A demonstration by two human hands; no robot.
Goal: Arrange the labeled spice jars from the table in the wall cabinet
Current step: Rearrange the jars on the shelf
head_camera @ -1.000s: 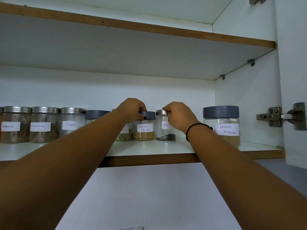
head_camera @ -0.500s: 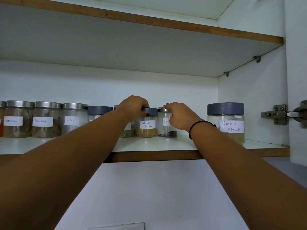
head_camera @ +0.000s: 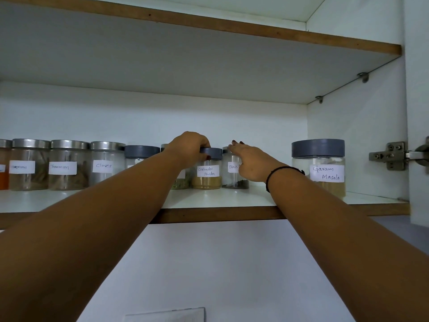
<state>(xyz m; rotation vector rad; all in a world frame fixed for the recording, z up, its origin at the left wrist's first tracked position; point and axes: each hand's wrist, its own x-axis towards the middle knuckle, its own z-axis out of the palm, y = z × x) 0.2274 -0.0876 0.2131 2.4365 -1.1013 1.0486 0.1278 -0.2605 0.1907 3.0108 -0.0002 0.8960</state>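
With the left hand (head_camera: pixel 189 148) curled round the lid of the coriander jar (head_camera: pixel 207 175) at the middle of the shelf (head_camera: pixel 209 198) and the right hand (head_camera: pixel 249 162) laying straight fingers on the black pepper jar (head_camera: pixel 231 178) just right, the person should nudge both flush, labels outward.

Dim, cool, even light. The white upper shelf (head_camera: pixel 162 66) has a grey, shadowed underside and a bowed edge. The label on the grey-lidded clear jar (head_camera: pixel 318 168) reads sharp.

I see a white wall cabinet (head_camera: pixel 144 117) interior, two shelves with brown front edges: upper shelf (head_camera: pixel 232 27), lower shelf (head_camera: pixel 220 214). One shelf peg (head_camera: pixel 363 76) under the upper. Metal hinge (head_camera: pixel 390 155) on right side panel. Pale wall (head_camera: pixel 220 263) beneath. Light dim, bluish.
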